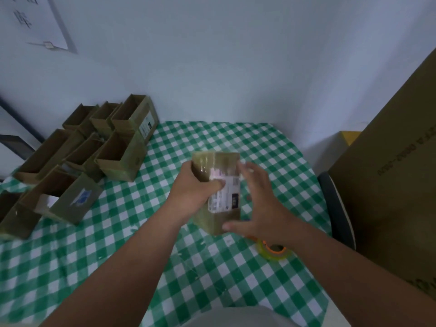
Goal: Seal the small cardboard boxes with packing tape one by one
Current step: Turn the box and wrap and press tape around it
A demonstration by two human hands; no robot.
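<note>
Label text on the small box (219,185) is blurred; left hand (195,187) grips its nine o'clock side, right hand (257,204), fingers spread, at three o'clock.

Held box (219,185): matt brown cardboard, glossy clear tape over top, white paper label slightly shiny. Open boxes (113,147) at 10 o'clock: same dull cardboard. Desk (118,244) cover: green-white checked cloth, smooth, faint sheen. Tape roll (274,251) at 4 o'clock: glossy translucent plastic, orange core.

green-white checked tablecloth (122,244), brown boxes (113,147)
</note>
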